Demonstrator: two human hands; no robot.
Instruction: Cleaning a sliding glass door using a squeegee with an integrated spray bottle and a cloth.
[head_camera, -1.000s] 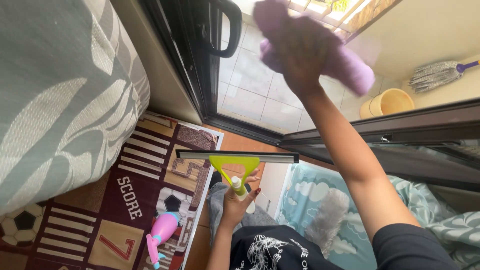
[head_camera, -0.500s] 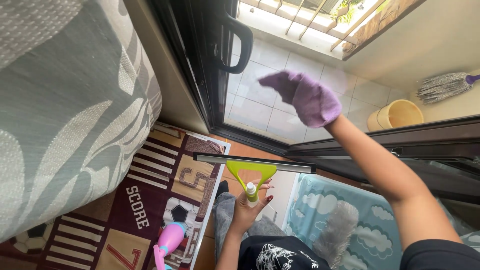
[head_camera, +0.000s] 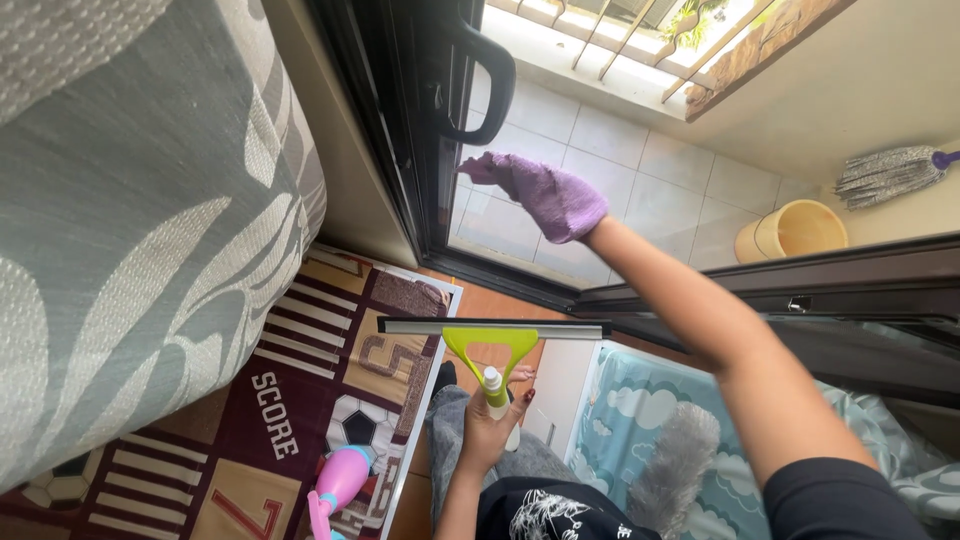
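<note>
My right hand (head_camera: 560, 205) presses one fuzzy purple cloth (head_camera: 540, 190) to the glass pane (head_camera: 640, 180), while my left hand (head_camera: 490, 430) grips one green, T-shaped plastic squeegee (head_camera: 492, 345).

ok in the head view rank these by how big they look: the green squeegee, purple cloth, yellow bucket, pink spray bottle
1. green squeegee, widest, held in the left hand
2. purple cloth over the right hand
3. yellow bucket and pink spray bottle: they look alike, and the bottle is cut off at the frame edge, so unranked

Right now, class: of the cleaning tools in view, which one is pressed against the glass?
The purple cloth, under the right hand, lies on the door glass. The green squeegee is held low in the left hand; the mop lies outside.
</note>
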